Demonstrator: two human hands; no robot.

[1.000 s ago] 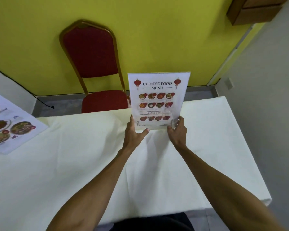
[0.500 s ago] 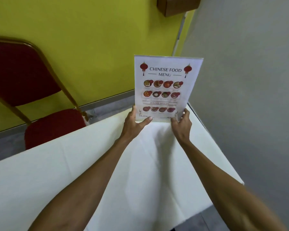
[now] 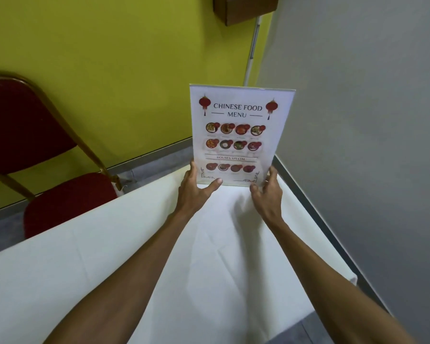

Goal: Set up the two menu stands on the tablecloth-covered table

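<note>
Clear acrylic menu stand, printed "CHINESE FOOD MENU", upright between both hands at far end of white-clothed tabletop. Left hand pinches lower left corner, thumb on front; right hand grips lower right edge. Red chair left of hands.

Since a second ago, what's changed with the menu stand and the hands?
The menu stand was carried right toward the table's far right corner by the grey wall; the flat menu at left left the view. Left hand and right hand still grip its bottom corners, stand upright.
</note>
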